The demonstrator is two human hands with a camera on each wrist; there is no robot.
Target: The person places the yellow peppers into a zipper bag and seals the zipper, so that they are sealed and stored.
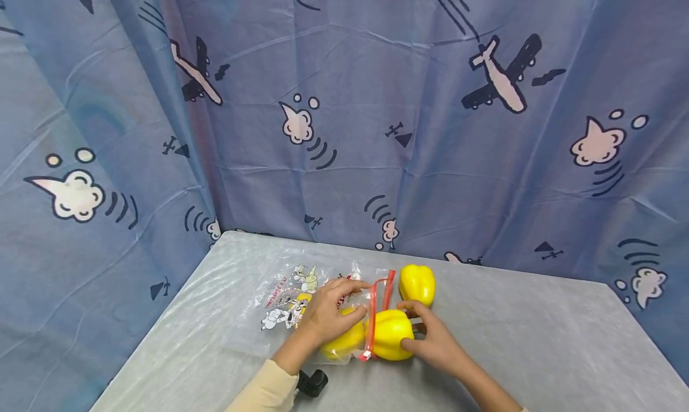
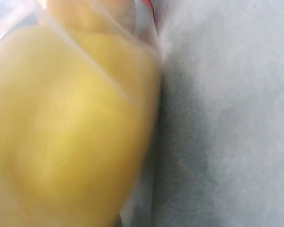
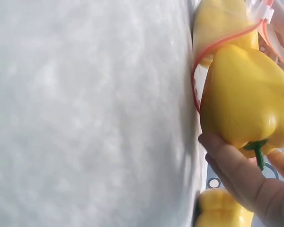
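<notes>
A clear plastic zip bag [image 1: 253, 316] with printed cartoon figures lies flat, its red-edged mouth to the right. My left hand [image 1: 329, 313] holds the bag near that mouth, fingertips right at the red strip. Inside, a yellow bell pepper [image 1: 344, 342] shows through the plastic under this hand, with more yellow farther in. My right hand [image 1: 438, 340] grips another yellow bell pepper [image 3: 246, 94] around its stem end, green stem toward the palm. This pepper's far end is at the red zip edge [image 3: 227, 39]. The left wrist view is blurred, filled by the bagged pepper [image 2: 71, 132].
One more yellow bell pepper [image 1: 417, 284] rests on the grey-white covered table [image 1: 538, 334], just behind my right hand. A small black device [image 1: 312, 383] is beside the left sleeve [image 1: 266, 388]. A blue patterned curtain [image 1: 350, 179] hangs along the back and sides.
</notes>
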